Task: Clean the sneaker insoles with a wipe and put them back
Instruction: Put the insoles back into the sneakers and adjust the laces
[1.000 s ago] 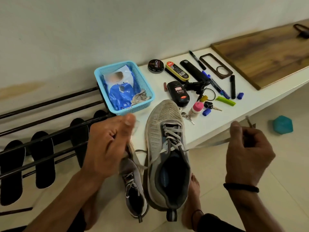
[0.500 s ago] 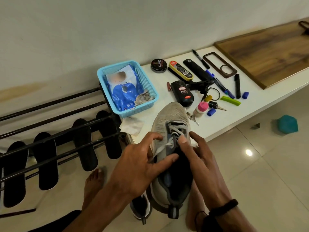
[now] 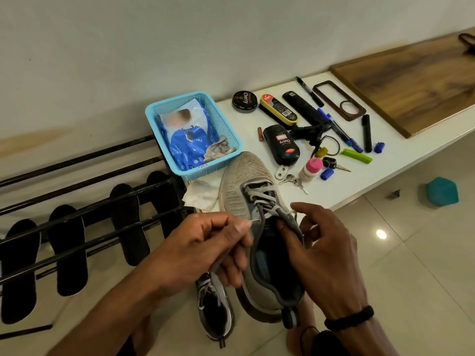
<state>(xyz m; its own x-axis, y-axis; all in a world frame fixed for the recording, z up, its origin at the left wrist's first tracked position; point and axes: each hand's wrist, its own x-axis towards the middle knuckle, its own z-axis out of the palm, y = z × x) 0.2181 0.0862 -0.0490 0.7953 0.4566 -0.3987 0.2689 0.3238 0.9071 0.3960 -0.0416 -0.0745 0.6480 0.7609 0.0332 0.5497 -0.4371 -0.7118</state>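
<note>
Grey sneaker (image 3: 259, 201): left hand (image 3: 205, 250) pinches lace; right hand (image 3: 323, 253) grips collar.

Single head-worn view, wide-angle, looking forward and down.

Set high and close above the left hand (image 3: 205, 250) and right hand (image 3: 323, 255), both large in the lower middle around the sneaker (image 3: 257, 201). Faces a pale wall across the top, with the white table (image 3: 385, 173) running from centre to upper right and the floor (image 3: 411, 265) at lower right. Takes in a black rack (image 3: 84, 214) at left. Bent lines toward the edges from the wide lens. No second view to share the scene with.
</note>
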